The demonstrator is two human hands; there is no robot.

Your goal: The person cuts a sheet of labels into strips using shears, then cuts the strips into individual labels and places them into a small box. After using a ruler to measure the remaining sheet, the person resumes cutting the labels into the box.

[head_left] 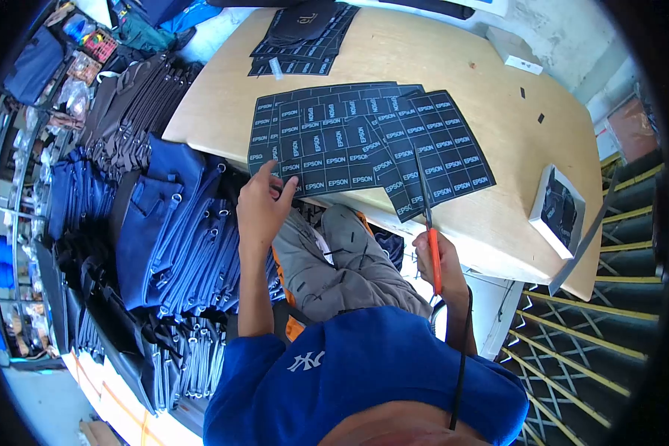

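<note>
My right hand [452, 269] grips the orange handles of a pair of scissors [434, 256]. Their blades point away from me and overlap the right-hand black sheet [453, 141], which is printed with rows of white-framed EPSON labels. A strip of that sheet lies left of the blades. More of these label sheets [327, 160] are spread, overlapping, across the near part of the table. At their lower left edge is my left hand [264, 201], thumb and fingers apart, fingertips right at the edge of the sheets.
A white box [548, 236] holding small black pieces stands at the table's [513, 230] right edge, beside a long dark strip [583, 241]. More label sheets [305, 44] lie at the back. Stacked blue bags [193, 245] crowd the left side. Another white box [514, 50] sits at the far right.
</note>
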